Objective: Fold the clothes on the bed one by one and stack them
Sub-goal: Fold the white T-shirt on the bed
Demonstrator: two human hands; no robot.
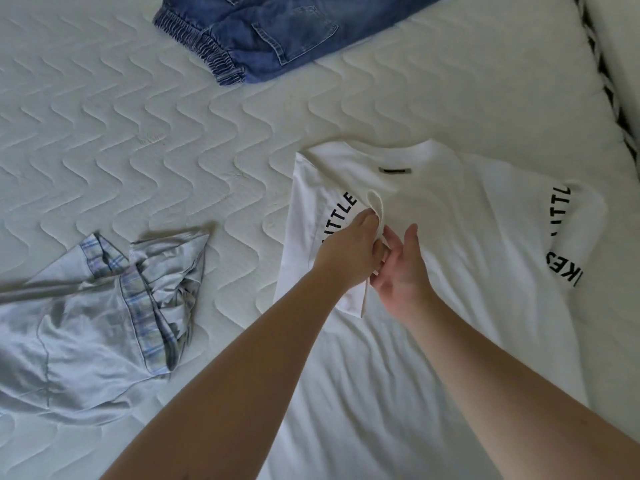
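Both hands are meeting over the left shoulder of the white T-shirt point(433, 271) in the head view, the only one I have. I am pinching the folded-in sleeve edge with my left hand point(349, 252), fingers curled on the hem so the thin cotton is lifting into a small loop. My right hand point(401, 268) is touching it from the other side, fingers fairly straight and holding nothing that I can see, probably steadying the cloth so the fold line is staying true. That shirt is lying flat on the bed point(138, 133), collar away from me, black curved lettering showing on both sleeves, soft creases running down its body.

Left of it, a pale blue garment with checked trim point(86, 323) is sitting crumpled, still to be folded. Folded denim jeans point(263, 32), with an elastic waistband, are waiting farther off on the wavy quilted mattress.
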